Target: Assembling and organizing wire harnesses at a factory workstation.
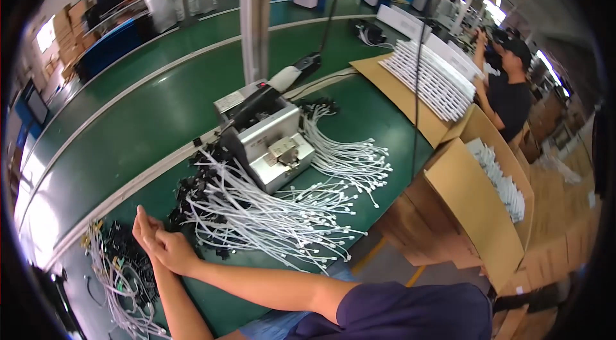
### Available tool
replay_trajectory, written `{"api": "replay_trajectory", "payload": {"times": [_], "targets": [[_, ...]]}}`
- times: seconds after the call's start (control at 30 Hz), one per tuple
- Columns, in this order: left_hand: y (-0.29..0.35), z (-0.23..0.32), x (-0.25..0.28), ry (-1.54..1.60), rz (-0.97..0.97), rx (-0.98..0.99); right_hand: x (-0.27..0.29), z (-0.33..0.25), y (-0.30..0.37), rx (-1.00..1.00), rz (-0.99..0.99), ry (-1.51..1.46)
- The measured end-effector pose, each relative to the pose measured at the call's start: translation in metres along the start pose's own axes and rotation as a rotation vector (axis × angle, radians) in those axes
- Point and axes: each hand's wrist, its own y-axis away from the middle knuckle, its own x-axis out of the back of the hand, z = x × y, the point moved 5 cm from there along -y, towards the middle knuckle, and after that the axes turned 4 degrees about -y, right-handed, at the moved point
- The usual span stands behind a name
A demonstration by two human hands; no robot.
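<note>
My left hand is raised above the left part of the green bench, fingers stretched upward. Across its wrist and palm lies my right hand, its fingers partly hidden where the two hands meet. I see no object in either one. To their right spreads a large pile of white cables with small white connectors and black ends. On their left lie a heap of black cables and a bundle of grey cables. Behind the white pile stands a metal bench machine with a small red light.
More white cables lie right of the machine. An open cardboard box stands at the right, near stacked white strips. A metal post rises beside the green conveyor. A co-worker stands at the far right.
</note>
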Motion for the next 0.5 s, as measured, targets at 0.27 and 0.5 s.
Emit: {"api": "replay_trajectory", "payload": {"times": [0.27, 0.5], "targets": [[-0.051, -0.085, 0.076, -0.092, -0.131, -0.262, -0.012, 0.005, 0.006, 0.087, 0.017, -0.031], [-0.030, -0.052, 0.053, -0.158, -0.109, -0.350, -0.009, 0.005, 0.005, 0.088, 0.020, -0.032]]}}
